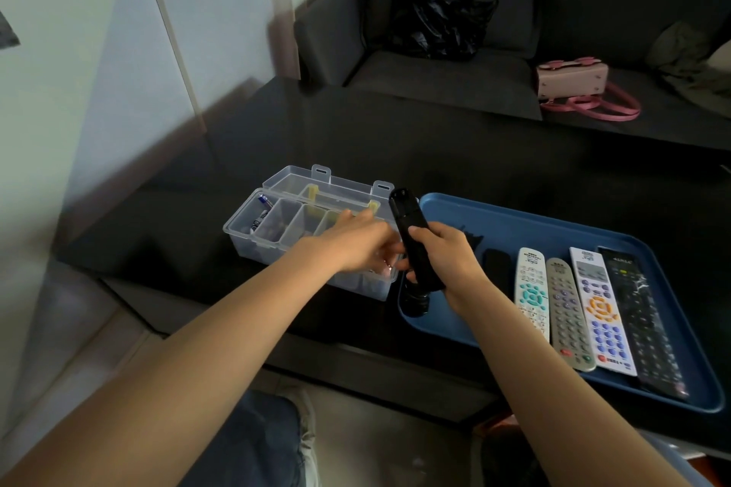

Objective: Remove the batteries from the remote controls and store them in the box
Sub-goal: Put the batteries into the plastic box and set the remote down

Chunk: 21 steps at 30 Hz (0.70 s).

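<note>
Our right hand [443, 257] is wrapped around the middle of a black remote control [411, 245], holding it upright just above the near left corner of the blue tray [514, 217]. Our left hand [356, 241] reaches flat over the clear compartment box [253, 237], fingers extended; whether it carries a battery underneath we cannot tell. A few batteries [263, 210] already lie in the box's far left compartment. Four more remotes rest side by side on the tray: a white one [532, 289], a grey one [567, 312], a second white one [599, 308] and a black one [637, 312]. We judge the held remote rigid, light and somewhat slick, best gripped around its narrow sides so the back cover stays free. Batteries are small, smooth and apt to roll; pinch them at mid-length.
</note>
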Each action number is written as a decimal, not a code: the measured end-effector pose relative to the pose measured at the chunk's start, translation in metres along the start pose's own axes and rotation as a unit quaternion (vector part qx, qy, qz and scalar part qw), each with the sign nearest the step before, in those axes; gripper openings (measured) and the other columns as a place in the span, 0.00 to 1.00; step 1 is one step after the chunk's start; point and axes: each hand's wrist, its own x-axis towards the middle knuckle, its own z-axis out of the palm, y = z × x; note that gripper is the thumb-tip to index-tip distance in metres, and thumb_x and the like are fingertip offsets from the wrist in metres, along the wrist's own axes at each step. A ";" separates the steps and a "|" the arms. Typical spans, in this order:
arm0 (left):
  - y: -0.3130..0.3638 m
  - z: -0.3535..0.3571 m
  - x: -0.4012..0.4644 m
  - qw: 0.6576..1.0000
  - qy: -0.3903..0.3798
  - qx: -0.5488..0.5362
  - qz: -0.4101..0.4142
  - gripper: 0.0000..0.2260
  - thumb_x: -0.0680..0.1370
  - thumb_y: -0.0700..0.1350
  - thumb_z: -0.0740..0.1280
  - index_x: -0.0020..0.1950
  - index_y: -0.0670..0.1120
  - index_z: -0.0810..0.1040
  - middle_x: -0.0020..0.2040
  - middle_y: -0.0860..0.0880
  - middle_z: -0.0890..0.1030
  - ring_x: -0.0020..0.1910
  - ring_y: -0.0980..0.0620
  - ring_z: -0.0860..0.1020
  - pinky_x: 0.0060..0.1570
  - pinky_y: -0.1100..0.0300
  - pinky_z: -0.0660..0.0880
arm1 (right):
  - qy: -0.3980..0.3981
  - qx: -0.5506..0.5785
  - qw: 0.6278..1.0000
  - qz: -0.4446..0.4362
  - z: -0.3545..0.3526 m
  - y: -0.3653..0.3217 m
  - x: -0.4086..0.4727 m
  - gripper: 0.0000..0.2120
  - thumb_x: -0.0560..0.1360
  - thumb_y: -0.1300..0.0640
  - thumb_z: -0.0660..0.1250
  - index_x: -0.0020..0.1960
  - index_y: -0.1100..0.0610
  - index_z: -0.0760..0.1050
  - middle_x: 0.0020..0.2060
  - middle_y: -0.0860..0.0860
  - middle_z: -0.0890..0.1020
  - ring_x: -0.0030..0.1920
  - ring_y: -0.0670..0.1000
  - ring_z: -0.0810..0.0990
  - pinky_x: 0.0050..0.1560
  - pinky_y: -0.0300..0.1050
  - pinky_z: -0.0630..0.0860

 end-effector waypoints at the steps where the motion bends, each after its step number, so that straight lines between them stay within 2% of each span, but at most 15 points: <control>1: -0.001 0.000 0.000 1.000 0.007 0.004 0.003 0.03 0.75 0.47 0.65 0.47 0.49 0.76 0.45 0.55 0.74 0.63 0.49 0.64 0.54 0.53 0.57 | 0.001 -0.001 1.000 0.001 0.000 0.000 0.000 0.07 0.80 0.60 0.59 0.51 0.60 0.74 0.37 0.55 0.80 0.32 0.50 0.77 0.29 0.39 0.74; 3: 0.000 -0.001 0.000 1.000 0.010 0.019 0.004 0.03 0.75 0.48 0.66 0.47 0.50 0.76 0.43 0.56 0.72 0.61 0.50 0.64 0.53 0.52 0.57 | 0.002 -0.002 1.000 0.005 -0.001 -0.001 0.000 0.07 0.80 0.60 0.59 0.52 0.60 0.74 0.37 0.56 0.80 0.32 0.50 0.77 0.29 0.40 0.74; 6: -0.001 -0.001 -0.001 1.000 0.017 0.004 0.010 0.03 0.75 0.48 0.66 0.47 0.49 0.76 0.45 0.53 0.71 0.54 0.52 0.67 0.49 0.56 0.60 | 0.002 0.005 1.000 0.011 -0.004 0.000 -0.002 0.07 0.80 0.60 0.59 0.54 0.61 0.73 0.39 0.57 0.81 0.32 0.50 0.78 0.29 0.39 0.74; 8: -0.005 -0.001 -0.003 0.998 0.050 -0.041 0.002 0.04 0.74 0.48 0.68 0.47 0.50 0.76 0.47 0.52 0.69 0.50 0.53 0.68 0.46 0.59 0.64 | 0.001 0.014 1.000 0.012 -0.007 0.000 -0.002 0.08 0.81 0.60 0.58 0.55 0.62 0.73 0.40 0.57 0.81 0.32 0.50 0.78 0.28 0.39 0.74; 11: -0.011 -0.004 -0.006 0.983 0.131 -0.129 -0.007 0.05 0.74 0.47 0.68 0.48 0.49 0.75 0.48 0.51 0.77 0.47 0.58 0.71 0.44 0.64 0.67 | 0.006 0.035 0.999 0.013 -0.013 -0.002 -0.003 0.07 0.80 0.60 0.59 0.54 0.62 0.73 0.40 0.58 0.81 0.33 0.51 0.78 0.29 0.40 0.74; 13: -0.011 -0.008 -0.012 0.955 0.168 -0.244 -0.029 0.05 0.75 0.45 0.68 0.48 0.47 0.76 0.46 0.52 0.78 0.43 0.60 0.74 0.41 0.68 0.70 | 0.007 0.042 0.999 0.010 -0.015 -0.003 -0.002 0.06 0.80 0.60 0.59 0.52 0.61 0.73 0.40 0.58 0.81 0.34 0.51 0.79 0.30 0.40 0.75; 14: -0.012 -0.009 -0.013 0.940 0.183 -0.287 -0.037 0.05 0.75 0.44 0.68 0.49 0.47 0.76 0.45 0.53 0.78 0.44 0.59 0.76 0.43 0.68 0.71 | 0.006 0.044 0.999 0.005 -0.015 -0.004 -0.002 0.06 0.80 0.60 0.59 0.53 0.61 0.73 0.40 0.58 0.81 0.34 0.51 0.79 0.31 0.40 0.75; 18: -0.011 -0.001 -0.011 0.878 0.199 -0.431 -0.055 0.03 0.75 0.42 0.68 0.46 0.48 0.76 0.46 0.49 0.80 0.49 0.52 0.79 0.53 0.59 0.76 | 0.002 0.054 0.998 -0.026 -0.011 -0.006 0.000 0.06 0.78 0.61 0.63 0.55 0.61 0.73 0.42 0.56 0.81 0.37 0.49 0.81 0.33 0.39 0.77; 21: -0.006 0.003 -0.008 0.813 0.201 -0.544 -0.061 0.03 0.75 0.39 0.67 0.46 0.46 0.76 0.45 0.47 0.79 0.46 0.53 0.79 0.48 0.61 0.78 | 0.005 0.056 0.997 -0.044 -0.009 -0.008 0.001 0.04 0.76 0.61 0.66 0.51 0.57 0.73 0.43 0.55 0.82 0.38 0.49 0.82 0.34 0.38 0.78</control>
